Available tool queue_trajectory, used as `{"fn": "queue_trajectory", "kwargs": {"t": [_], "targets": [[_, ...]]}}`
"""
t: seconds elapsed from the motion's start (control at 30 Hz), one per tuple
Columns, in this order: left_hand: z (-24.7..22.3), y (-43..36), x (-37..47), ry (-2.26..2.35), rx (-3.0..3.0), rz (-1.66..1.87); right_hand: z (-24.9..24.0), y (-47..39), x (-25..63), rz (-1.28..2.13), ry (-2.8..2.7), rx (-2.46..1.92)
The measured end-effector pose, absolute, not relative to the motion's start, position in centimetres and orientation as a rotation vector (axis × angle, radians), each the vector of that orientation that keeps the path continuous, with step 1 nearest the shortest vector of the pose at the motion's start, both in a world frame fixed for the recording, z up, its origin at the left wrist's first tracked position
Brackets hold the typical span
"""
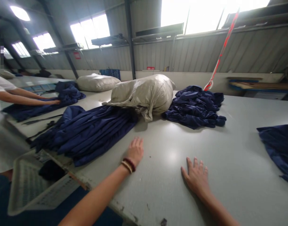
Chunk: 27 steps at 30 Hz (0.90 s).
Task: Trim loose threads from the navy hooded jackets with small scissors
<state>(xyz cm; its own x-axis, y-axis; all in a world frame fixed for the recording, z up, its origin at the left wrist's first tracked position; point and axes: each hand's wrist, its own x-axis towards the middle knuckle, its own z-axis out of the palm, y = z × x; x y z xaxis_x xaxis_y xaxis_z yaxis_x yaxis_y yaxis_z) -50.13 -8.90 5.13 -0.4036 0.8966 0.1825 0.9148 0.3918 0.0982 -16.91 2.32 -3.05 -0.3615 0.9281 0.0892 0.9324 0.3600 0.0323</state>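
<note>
My left hand, with two beaded bracelets at the wrist, is over the pale tabletop, its fingers stretched forward and holding nothing. Just left of it lies a long gathered stack of navy blue fabric; hand and stack are apart. My right hand rests on the tabletop further right, fingers spread, nothing in them. Beyond both hands sits a stuffed off-white sack, partly over the far end of the stack. A crumpled navy fabric heap lies against the sack's right side.
Another navy cloth lies at the table's right. A white plastic basket with dark cloth inside stands below the left edge. At left, a co-worker's hands touch navy fabric. A second sack lies behind; a red-white cord hangs down.
</note>
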Motion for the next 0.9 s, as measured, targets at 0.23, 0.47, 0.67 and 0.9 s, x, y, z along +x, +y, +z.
{"fn": "queue_trajectory", "kwargs": {"t": [0.23,0.47,0.67,0.9], "targets": [[7.9,-8.8,-63.3,-2.823,-1.158,-0.116,-3.2,2.4,-16.8,-0.08,-2.522,-1.727],[8.6,-9.3,-65.2,-2.915,-1.104,-0.098,-2.9,2.2,-16.9,-0.105,-2.513,-1.73],[10.0,-7.9,-62.9,-2.902,-1.192,-0.24,-2.5,2.0,-17.1,-0.111,-2.523,-1.762],[9.1,-5.9,-53.4,-2.817,-1.549,-0.542,-2.7,2.1,-16.8,-0.046,-2.508,-1.718]]}}
